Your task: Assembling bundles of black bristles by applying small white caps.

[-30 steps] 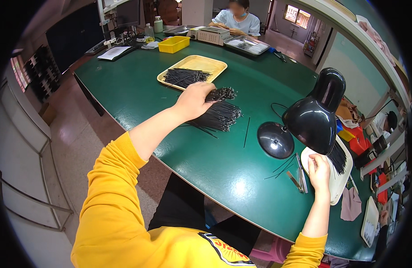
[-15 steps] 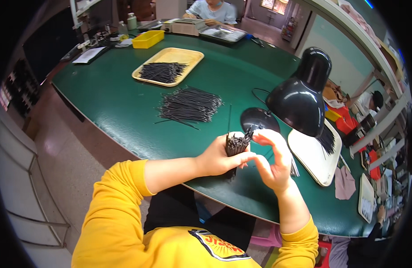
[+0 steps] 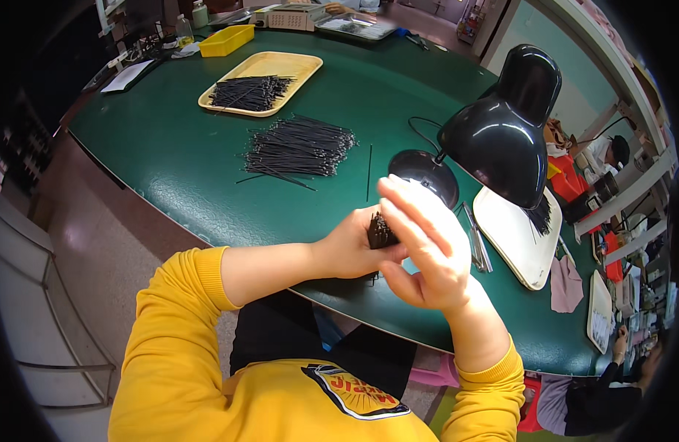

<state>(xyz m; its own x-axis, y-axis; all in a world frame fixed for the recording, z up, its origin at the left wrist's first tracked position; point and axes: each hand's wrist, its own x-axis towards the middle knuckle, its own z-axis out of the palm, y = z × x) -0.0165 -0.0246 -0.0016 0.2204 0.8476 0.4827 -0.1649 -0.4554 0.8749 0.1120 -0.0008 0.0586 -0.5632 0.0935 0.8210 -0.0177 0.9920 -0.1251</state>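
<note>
A shallow yellow plastic tray (image 3: 269,68) near the far edge of the green table (image 3: 170,155) holds black thin sticks; a loose heap of black sticks (image 3: 299,146) lies mid-table. At the near edge, the left hand (image 3: 354,252) grips a bundle of black sticks (image 3: 380,231), half hidden by the flat-fingered right hand (image 3: 426,247). A black desk lamp (image 3: 501,132) masks part of the white tray (image 3: 518,237).
</note>
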